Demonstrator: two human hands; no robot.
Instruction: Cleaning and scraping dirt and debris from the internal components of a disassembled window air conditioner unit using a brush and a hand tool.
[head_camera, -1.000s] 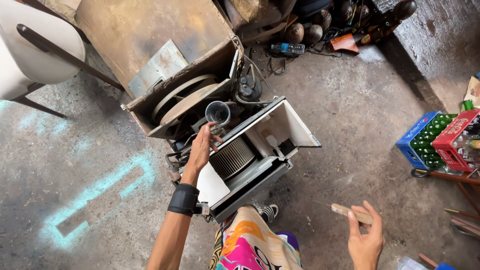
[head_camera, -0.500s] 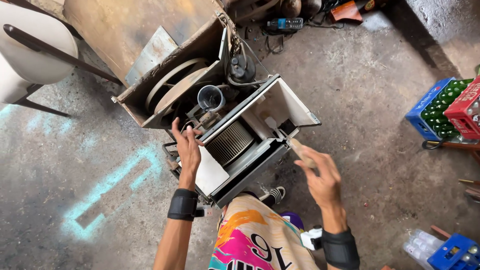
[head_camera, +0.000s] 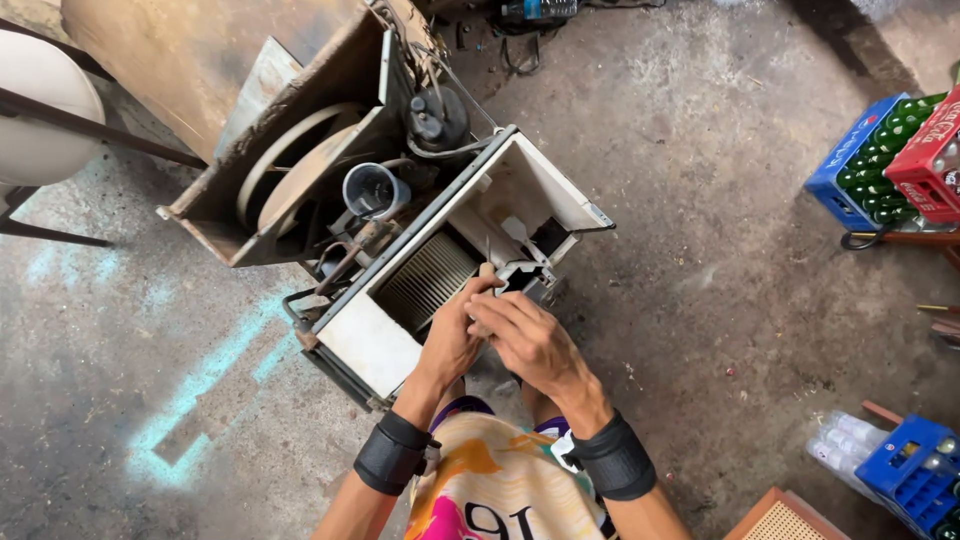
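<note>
two hands meet over one big thing here: a stripped air conditioner (head_camera: 400, 250) lying on the concrete floor (head_camera: 720, 250), its rusty outer case (head_camera: 300, 120) tipped open behind it and the white inner housing (head_camera: 540, 190) nearest me. inside i can see the finned coil (head_camera: 425, 280), the black compressor (head_camera: 437, 118) and a grey cup-like part (head_camera: 372, 190). off to the right stand a blue crate (head_camera: 850, 160) and a red crate (head_camera: 930, 160) of bottles.

my left hand (head_camera: 450, 340) and right hand (head_camera: 525, 340) are pressed together at the near edge of the housing, both grips closed around a small wooden-handled tool (head_camera: 487, 268) whose thin shaft points up into the white housing; what the tip bears on i cannot tell. to do this well, i judge the shaft should stay in line with the wrists, pressure steady rather than jerky, and fingers kept clear of the sharp coil fins just beside them.
</note>
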